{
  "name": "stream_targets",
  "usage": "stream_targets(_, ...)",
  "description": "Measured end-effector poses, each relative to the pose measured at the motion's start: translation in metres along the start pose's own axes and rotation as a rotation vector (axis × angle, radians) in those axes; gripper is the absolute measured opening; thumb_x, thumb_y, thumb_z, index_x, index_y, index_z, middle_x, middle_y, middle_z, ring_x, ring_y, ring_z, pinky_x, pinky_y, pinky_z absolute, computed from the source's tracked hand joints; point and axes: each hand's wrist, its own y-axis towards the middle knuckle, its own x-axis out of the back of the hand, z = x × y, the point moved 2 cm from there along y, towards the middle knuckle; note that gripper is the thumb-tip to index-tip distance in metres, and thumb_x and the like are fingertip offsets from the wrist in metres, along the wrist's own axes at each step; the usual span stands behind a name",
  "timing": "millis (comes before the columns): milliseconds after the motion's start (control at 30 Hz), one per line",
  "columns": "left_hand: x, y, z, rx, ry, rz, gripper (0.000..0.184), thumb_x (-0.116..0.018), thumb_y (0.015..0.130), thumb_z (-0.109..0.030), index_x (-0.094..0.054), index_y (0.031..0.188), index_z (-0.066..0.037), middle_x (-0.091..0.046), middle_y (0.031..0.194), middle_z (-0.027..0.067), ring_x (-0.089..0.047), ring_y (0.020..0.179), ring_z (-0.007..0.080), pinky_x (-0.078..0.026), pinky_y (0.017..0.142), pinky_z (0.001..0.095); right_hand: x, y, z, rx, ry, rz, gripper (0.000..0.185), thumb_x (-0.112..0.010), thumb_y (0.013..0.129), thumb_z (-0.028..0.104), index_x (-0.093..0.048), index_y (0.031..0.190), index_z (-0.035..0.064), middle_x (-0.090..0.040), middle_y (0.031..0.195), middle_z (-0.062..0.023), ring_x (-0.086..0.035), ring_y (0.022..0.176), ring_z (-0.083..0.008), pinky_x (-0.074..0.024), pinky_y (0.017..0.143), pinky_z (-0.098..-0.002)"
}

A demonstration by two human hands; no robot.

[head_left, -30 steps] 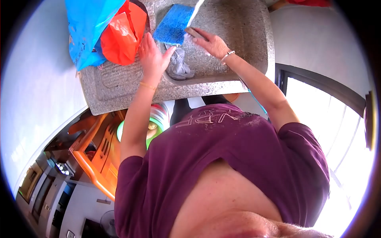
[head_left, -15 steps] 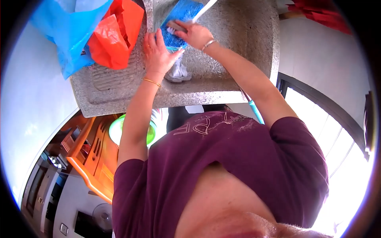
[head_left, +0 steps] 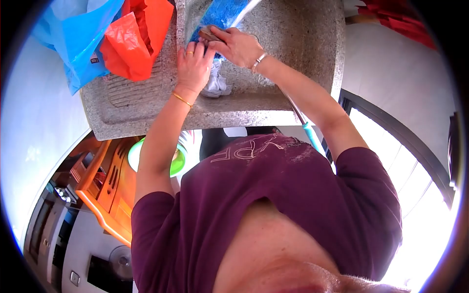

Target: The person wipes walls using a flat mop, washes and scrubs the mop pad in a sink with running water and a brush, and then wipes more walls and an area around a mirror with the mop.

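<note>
Blue pad (head_left: 224,14): in the stone sink (head_left: 298,44), under the brush (head_left: 209,33)
Right hand (head_left: 241,48): fingers gripping the brush
Left hand (head_left: 194,69): at pad's edge; grip, I can't tell
Scrubbing: best with pad pinned flat

On my feed, a blue plastic bag (head_left: 73,39) and a red one (head_left: 129,46) touch at upper left; lower down I see an orange wooden chair (head_left: 122,200) near a green-and-white tub (head_left: 178,163), a slanting turquoise handle (head_left: 312,136) and, at right, a bright, dark-framed opening (head_left: 420,210)
</note>
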Motion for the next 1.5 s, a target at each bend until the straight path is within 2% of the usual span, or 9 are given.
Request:
stream_targets(67,0.002,-0.001,-0.002,-0.084,0.093,0.013,0.023,-0.053,0.078,-0.02,-0.061,0.098,-0.012,-0.053,0.089,0.0025,-0.051,0.087,0.0219,-0.04,0.083,0.0471,-0.026,0.003,-0.016,0.386,-0.31,-0.109,0.037,-0.041,0.089,0.021,-0.05,0.125,0.0255,-0.043,0.135,-0.0058,-0.057,0.097,-0.03,-0.0516,0.081,-0.0383)
stream_targets(233,0.004,-0.007,-0.002,-0.102,0.046,0.044,0.02,-0.053,0.077,-0.019,-0.06,0.093,-0.008,-0.053,0.087,0.0047,-0.052,0.091,0.0227,-0.039,0.088,0.045,-0.008,0.01,-0.01,0.411,-0.049,-0.002,0.034,-0.037,0.092,0.028,-0.05,0.123,0.0256,-0.048,0.13,-0.0059,-0.059,0.09,-0.0317,-0.0516,0.077,-0.0391)
stream_targets(500,0.004,-0.008,-0.004,-0.209,-0.069,0.003,0.017,-0.054,0.076,-0.015,-0.054,0.09,-0.006,-0.055,0.108,0.0108,-0.051,0.099,0.0295,-0.041,0.09,0.0436,-0.004,0.001,-0.019,0.1,0.042,0.091,0.039,-0.032,0.093,0.039,-0.047,0.126,0.0237,-0.058,0.113,-0.0087,-0.059,0.091,-0.0342,-0.0504,0.076,-0.0432)
stream_targets(767,0.004,-0.01,0.003,-0.202,-0.158,-0.159,0.023,-0.057,0.076,-0.02,-0.059,0.098,-0.012,-0.059,0.104,0.0072,-0.053,0.095,0.0274,-0.043,0.084,0.0449,-0.055,0.087,-0.212,-0.455,-0.149,-0.026,0.046,-0.035,0.088,0.04,-0.05,0.125,0.0179,-0.053,0.122,-0.0171,-0.052,0.111,-0.0361,-0.0418,0.093,-0.0448)
stream_targets(833,0.005,-0.014,0.002,-0.197,-0.197,-0.154,0.024,-0.058,0.074,-0.02,-0.061,0.098,-0.013,-0.06,0.105,0.0061,-0.053,0.097,0.0258,-0.043,0.087,0.0447,-0.042,0.07,-0.202,-0.494,0.093,-0.13,0.049,-0.036,0.088,0.046,-0.05,0.126,0.0166,-0.054,0.123,-0.0145,-0.055,0.106,-0.0358,-0.0423,0.093,-0.0443)
stream_targets(900,0.01,-0.013,0.002,-0.19,-0.186,-0.152,0.024,-0.06,0.073,-0.016,-0.063,0.096,-0.013,-0.061,0.105,0.0045,-0.055,0.097,0.0236,-0.045,0.087,0.0419,-0.05,0.059,-0.17,0.051,-0.399,-0.08,0.047,-0.037,0.089,0.048,-0.054,0.123,0.0192,-0.054,0.121,-0.0145,-0.058,0.101,-0.0348,-0.0451,0.09,-0.0424)
stream_targets(1067,0.013,-0.012,0.003,-0.2,-0.197,-0.122,0.025,-0.061,0.072,-0.016,-0.063,0.096,-0.013,-0.061,0.106,0.0043,-0.055,0.097,0.0231,-0.045,0.088,0.042,-0.016,0.008,-0.039,0.092,-0.001,-0.01,0.043,-0.037,0.09,0.044,-0.047,0.127,0.0252,-0.055,0.12,-0.0132,-0.057,0.104,-0.0312,-0.0479,0.087,-0.0403)
stream_targets(1333,0.012,-0.014,0.002,-0.23,-0.219,-0.159,0.023,-0.062,0.07,-0.015,-0.065,0.094,-0.012,-0.061,0.107,0.0039,-0.056,0.097,0.0229,-0.046,0.087,0.0418,-0.075,0.108,-0.189,-0.417,-0.332,-0.132,0.044,-0.038,0.088,0.049,-0.046,0.126,0.0293,-0.054,0.124,-0.0103,-0.055,0.105,-0.0376,-0.0471,0.087,-0.0454)
stream_targets(1500,0.015,-0.015,0.003,-0.231,-0.256,-0.18,0.022,-0.063,0.069,-0.014,-0.066,0.091,-0.011,-0.062,0.105,0.0039,-0.057,0.094,0.0229,-0.046,0.086,0.0407,-0.008,0.049,-0.068,-0.004,0.051,0.075,0.045,-0.036,0.091,0.049,-0.046,0.128,0.0268,-0.054,0.122,-0.0128,-0.06,0.097,-0.0319,-0.0493,0.083,-0.0405)
